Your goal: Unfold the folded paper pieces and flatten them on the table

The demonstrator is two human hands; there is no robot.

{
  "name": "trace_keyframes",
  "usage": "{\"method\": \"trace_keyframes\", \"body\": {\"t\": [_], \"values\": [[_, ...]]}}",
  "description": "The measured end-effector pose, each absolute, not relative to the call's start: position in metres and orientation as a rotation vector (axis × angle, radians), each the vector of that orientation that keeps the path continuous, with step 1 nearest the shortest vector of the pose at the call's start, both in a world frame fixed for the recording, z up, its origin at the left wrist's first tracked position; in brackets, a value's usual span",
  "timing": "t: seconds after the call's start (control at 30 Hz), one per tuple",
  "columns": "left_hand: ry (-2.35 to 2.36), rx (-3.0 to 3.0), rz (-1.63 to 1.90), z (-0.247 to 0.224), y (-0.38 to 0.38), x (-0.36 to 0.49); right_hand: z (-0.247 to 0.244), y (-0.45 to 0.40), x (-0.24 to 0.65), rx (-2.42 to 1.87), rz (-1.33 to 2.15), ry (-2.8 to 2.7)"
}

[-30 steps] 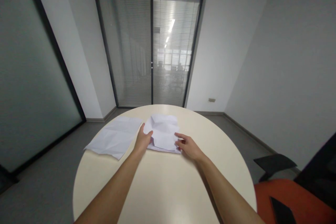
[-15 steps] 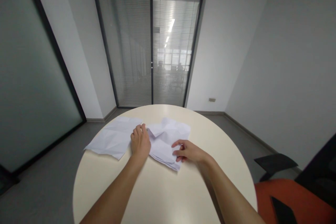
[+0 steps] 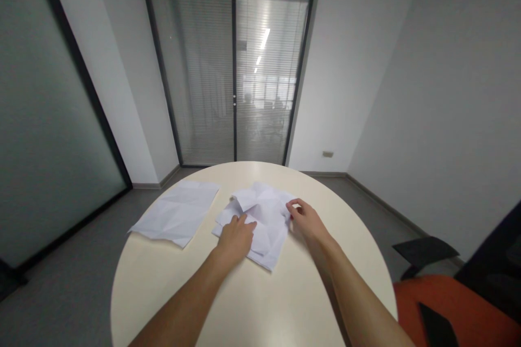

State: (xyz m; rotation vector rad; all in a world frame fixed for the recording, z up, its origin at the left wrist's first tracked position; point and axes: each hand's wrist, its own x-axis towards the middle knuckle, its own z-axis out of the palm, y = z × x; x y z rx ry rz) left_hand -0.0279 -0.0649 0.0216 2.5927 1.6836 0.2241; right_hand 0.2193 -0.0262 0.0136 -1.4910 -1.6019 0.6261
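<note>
Several creased white sheets of paper (image 3: 264,222) lie in a loose, overlapping pile in front of me. My left hand (image 3: 236,237) rests on the near left part of the pile, palm down, with its fingers apart. At the pile's right edge my right hand (image 3: 306,220) is closed, thumb and fingers pinching the rim of a crumpled sheet. The upper sheet is wrinkled and partly raised in the middle. Another creased sheet of paper (image 3: 179,211) lies flat to the left, apart from both hands.
Everything lies on a round cream table (image 3: 252,309). An orange chair (image 3: 451,309) with black armrests stands close to its right side. Beyond the table are a glass door with blinds (image 3: 203,81) and white walls. A frosted glass panel (image 3: 52,119) is on the left.
My left hand has moved right and nearer, onto the pile. My right hand has moved away from me to the pile's right edge. The pile's left sheets are now spread out more.
</note>
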Motion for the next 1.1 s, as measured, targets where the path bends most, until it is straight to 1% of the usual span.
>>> {"method": "trace_keyframes", "body": {"t": [0.23, 0.43, 0.6, 0.8, 1.0, 1.1], "values": [[1.411, 2.566, 0.175, 0.023, -0.065, -0.031, -0.012, -0.014, 0.217, -1.427, 0.541, -1.789], [1.388, 2.449, 0.107, 0.023, -0.068, -0.031, -0.012, -0.007, 0.22, -1.535, 0.506, -1.559], [1.387, 2.509, 0.123, 0.026, -0.07, -0.03, -0.009, -0.011, 0.217, -1.362, 0.495, -1.662], [1.386, 2.469, 0.066, 0.031, -0.072, -0.029, -0.012, -0.014, 0.21, -1.194, 0.618, -1.807], [1.416, 2.427, -0.041, 0.038, -0.075, -0.027, 0.008, -0.016, 0.202, -1.088, 0.741, -1.57], [1.419, 2.432, -0.037, 0.035, -0.076, -0.026, 0.014, -0.018, 0.202, -1.093, 0.728, -1.445]]}}
